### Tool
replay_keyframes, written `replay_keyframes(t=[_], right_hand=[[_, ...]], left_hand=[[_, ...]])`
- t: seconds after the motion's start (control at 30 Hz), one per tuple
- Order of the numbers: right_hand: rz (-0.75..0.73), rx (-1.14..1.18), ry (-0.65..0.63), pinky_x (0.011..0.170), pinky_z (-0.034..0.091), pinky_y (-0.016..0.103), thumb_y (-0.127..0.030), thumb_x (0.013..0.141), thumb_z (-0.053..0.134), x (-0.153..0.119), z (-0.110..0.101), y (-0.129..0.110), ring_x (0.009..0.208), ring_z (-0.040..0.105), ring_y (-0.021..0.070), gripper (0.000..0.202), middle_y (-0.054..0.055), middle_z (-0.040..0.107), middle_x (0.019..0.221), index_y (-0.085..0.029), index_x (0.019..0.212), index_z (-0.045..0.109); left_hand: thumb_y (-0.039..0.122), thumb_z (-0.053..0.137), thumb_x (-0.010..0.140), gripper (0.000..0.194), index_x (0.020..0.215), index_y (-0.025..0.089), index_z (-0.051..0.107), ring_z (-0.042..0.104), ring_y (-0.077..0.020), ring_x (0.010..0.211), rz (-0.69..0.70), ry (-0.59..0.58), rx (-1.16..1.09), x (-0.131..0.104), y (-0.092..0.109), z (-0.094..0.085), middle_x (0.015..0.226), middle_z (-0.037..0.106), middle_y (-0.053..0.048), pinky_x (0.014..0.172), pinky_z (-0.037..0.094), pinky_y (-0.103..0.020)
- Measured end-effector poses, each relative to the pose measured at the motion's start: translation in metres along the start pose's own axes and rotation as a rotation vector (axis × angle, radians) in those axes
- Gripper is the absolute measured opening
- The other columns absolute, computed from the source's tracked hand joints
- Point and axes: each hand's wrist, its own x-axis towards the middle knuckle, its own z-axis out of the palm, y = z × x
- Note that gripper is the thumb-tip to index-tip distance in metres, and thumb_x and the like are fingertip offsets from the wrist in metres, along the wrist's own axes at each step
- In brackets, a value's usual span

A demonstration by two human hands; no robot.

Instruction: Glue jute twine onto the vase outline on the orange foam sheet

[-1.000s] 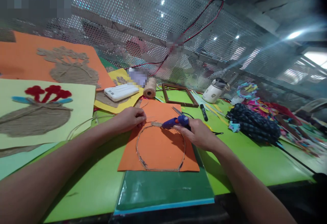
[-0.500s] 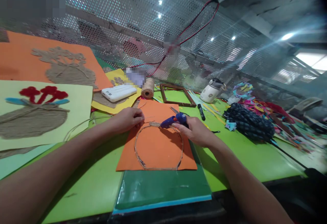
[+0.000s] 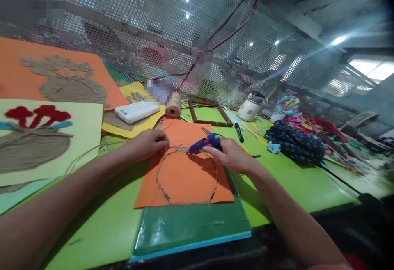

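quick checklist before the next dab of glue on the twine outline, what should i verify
1. Glue gun gripped in right hand: ok.
2. Nozzle aimed at the top of the twine outline: ok; whether it touches, cannot tell.
3. Left hand pinching the loose twine end by the outline's top: ok.
4. Orange sheet lying flat on the green table: ok, lower edge overlaps the dark green folder.
5. Left fingers clear of the nozzle: ok, a gap shows.
6. Glue flowing or hot: cannot tell.
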Motion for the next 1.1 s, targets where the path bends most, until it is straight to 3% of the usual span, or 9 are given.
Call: replay_keyframes(t=[0.17, 0.33, 0.77, 1.1], right_hand=[[0.010, -0.025, -0.008, 0.061, 0.035, 0.025, -0.050, 0.094, 0.052, 0.001, 0.002, -0.006, 0.066, 0.052, 0.0153, 0.039, 0.005, 0.063, 0.074, -0.016, 0.092, 0.070], [-0.005, -0.042, -0.018, 0.063, 0.034, 0.025, -0.045, 0.095, 0.053, -0.002, -0.010, 0.002, 0.068, 0.052, 0.0150, 0.034, 0.004, 0.065, 0.078, -0.017, 0.099, 0.071], [0.036, -0.121, -0.100, 0.059, 0.031, 0.025, -0.044, 0.096, 0.050, -0.009, -0.036, 0.015, 0.061, 0.046, 0.0134, 0.036, 0.000, 0.054, 0.066, -0.017, 0.098, 0.073], [0.033, -0.069, -0.075, 0.061, 0.033, 0.026, -0.048, 0.095, 0.051, -0.004, -0.027, 0.013, 0.066, 0.050, 0.0143, 0.038, 0.003, 0.061, 0.075, -0.017, 0.098, 0.072]], left_hand=[[0.045, 0.054, 0.074, 0.029, 0.073, 0.018, 0.064, 0.066, -0.0245, 0.067, -0.018, 0.003, -0.013, 0.001, -0.002, 0.000, 0.069, 0.071, -0.008, 0.067, 0.050, -0.036], [0.047, 0.055, 0.074, 0.030, 0.074, 0.018, 0.064, 0.066, -0.0249, 0.068, -0.023, -0.005, -0.016, 0.001, -0.002, -0.001, 0.070, 0.071, -0.008, 0.067, 0.049, -0.036], [0.051, 0.056, 0.071, 0.033, 0.070, 0.019, 0.063, 0.064, -0.0226, 0.066, -0.068, -0.003, -0.037, -0.001, 0.006, -0.002, 0.069, 0.070, -0.006, 0.066, 0.049, -0.034], [0.052, 0.056, 0.071, 0.033, 0.070, 0.020, 0.064, 0.065, -0.0234, 0.066, -0.059, -0.017, -0.038, 0.001, 0.001, -0.002, 0.067, 0.070, -0.005, 0.066, 0.050, -0.034]])
